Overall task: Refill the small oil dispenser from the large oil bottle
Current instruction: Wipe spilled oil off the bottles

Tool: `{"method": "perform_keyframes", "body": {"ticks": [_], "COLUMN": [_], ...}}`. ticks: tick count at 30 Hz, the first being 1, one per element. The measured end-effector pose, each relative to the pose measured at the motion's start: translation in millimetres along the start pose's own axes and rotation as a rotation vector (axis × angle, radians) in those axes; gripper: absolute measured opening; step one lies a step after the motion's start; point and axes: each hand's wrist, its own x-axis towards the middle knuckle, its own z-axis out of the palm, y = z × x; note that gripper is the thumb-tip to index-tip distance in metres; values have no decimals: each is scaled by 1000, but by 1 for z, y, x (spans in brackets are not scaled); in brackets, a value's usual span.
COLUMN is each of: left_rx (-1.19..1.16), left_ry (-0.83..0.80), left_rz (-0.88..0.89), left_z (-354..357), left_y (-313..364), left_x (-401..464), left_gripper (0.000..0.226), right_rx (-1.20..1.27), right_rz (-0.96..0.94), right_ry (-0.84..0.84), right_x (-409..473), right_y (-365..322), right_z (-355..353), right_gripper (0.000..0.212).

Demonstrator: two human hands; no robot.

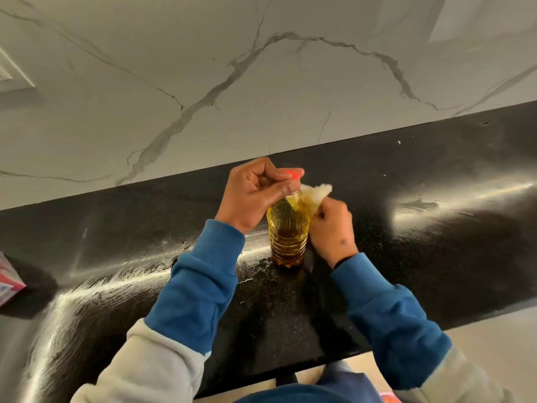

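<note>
Standing oil bottle (288, 231) between hands.

Both arms in blue sleeves, reaching forward. Left hand (255, 190) raised, fingers (286, 186) curled in a pinch. Right hand (331, 228) lower, fingers curled in a grip.

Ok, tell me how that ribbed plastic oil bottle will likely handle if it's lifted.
The oil bottle looks nearly full, so probably heavy for its size. Its thin ribbed walls may give under a squeeze. The right hand holds a tissue against it, hinting at oily, possibly slippery sides. The left hand grips its top.
</note>
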Motion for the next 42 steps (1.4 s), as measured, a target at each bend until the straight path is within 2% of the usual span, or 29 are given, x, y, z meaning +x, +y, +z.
{"method": "perform_keyframes", "body": {"ticks": [3,5,7,9,12,14,17,20,22,25,27,29,31,33,35,39,42], "left_rx": [-35,96,313,405,405,400,323,203,201,184,169,148,151,167,177,179,183], "left_ry": [-48,47,249,408,480,454,357,249,194,158,150,160,187,193,171,152,156], "left_rz": [-1,23,75,175,233,223,167,120,133,132,121,99,91,93,99,115,117], "left_z": [-1,3,12,24,30,27,19,8,4,4,5,6,8,10,10,8,6], "left_y": [-2,-5,-8,-7,-6,-6,-2,1,4,5,5,4,4,4,2,0,-4], "left_x": [1,-4,-13,-20,-23,-22,-19,-13,-10,-10,-9,-9,-8,-7,-5,-4,-3], "left_gripper": [17,9,17,23,22,20,15,22,25,23,19,21,26,28,28,20,19], "right_rx": [180,173,111,20,-90,-113,-120,-97,12,236,289,247,148,4,-62,-95,25], "right_rz": [-211,-233,-174,-31,117,159,151,50,-42,-217,-288,-239,-71,87,168,201,98], "right_ry": [58,68,49,-46,-243,-286,-226,-114,-49,-47,-52,-68,-107,-194,-282,-317,-304], "right_x": [2,-4,-12,-22,-34,-35,-26,-10,2,11,11,8,5,3,1,19,36], "right_y": [-22,-21,-4,19,53,64,55,25,5,-19,-23,-9,14,40,56,56,30], "right_z": [-13,-12,1,16,29,31,23,7,-4,-16,-17,-6,9,20,23,24,15], "right_gripper": [17,24,31,40,41,39,35,33,30,23,20,29,37,37,28,23,23]}}
